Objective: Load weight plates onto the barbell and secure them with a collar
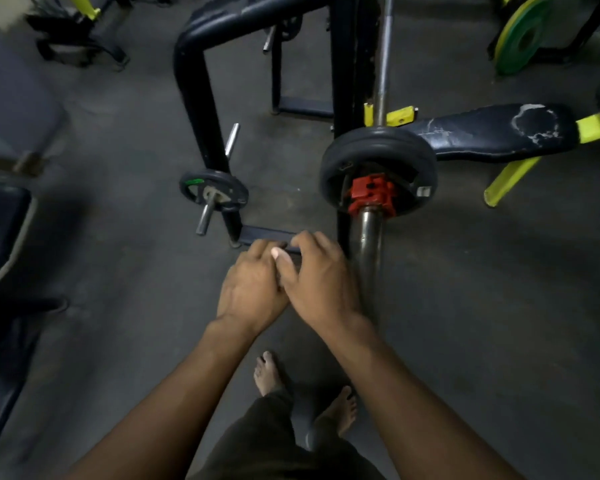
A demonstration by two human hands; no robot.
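1. Grip: left hand [252, 289] and right hand [317, 277] are pressed together in front of the body, fingers curled loosely against each other; neither grasps any object, and both sit just beside the bar's near end without touching it.
2. Steel barbell [370, 244]: chrome sleeve pointing toward the viewer, resting in the black steel rack [343, 81]. Rigid, smooth, probably slippery under a bare palm.
3. Black rubber-coated weight plates [378, 143]: seated on the sleeve, apparently more than one. Judged heavy and stiff; best held by the rim with both hands.
4. Red plastic clamp collar [371, 194]: on the sleeve, touching the outer plate face. Light; whether its lever is latched cannot be told.
5. Small black plate with green mark [212, 192]: on a storage peg to the left, well apart.
6. Worn black padded bench [492, 129]: beyond the plates.
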